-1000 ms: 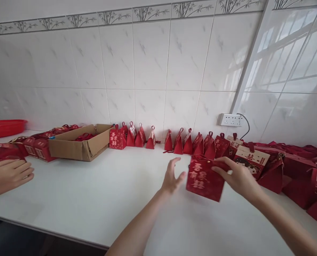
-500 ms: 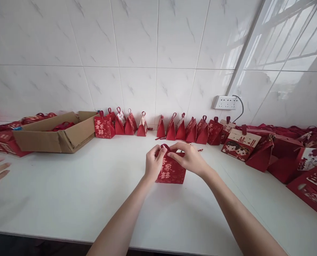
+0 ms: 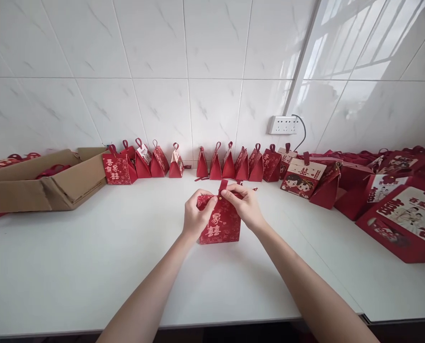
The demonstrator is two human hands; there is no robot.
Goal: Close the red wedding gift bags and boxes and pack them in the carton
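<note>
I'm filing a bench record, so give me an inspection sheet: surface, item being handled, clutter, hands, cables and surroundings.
Surface: white table, seam at right.
Item handled: red box with pale characters and a ribbon loop on top.
Clutter: cardboard box at left; small red boxes along the wall; red packages at right.
Hands: left hand and right hand grip the red box's top.
Cables: dark cable at the white power strip.
Surroundings: tiled wall, reflections at right.

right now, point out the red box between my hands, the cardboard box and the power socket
Red box (image 3: 224,223): head view, on the printed front panel.
Cardboard box (image 3: 30,196): head view, on the long side wall facing the camera.
Power socket (image 3: 283,126): head view, on the white front face.
</note>
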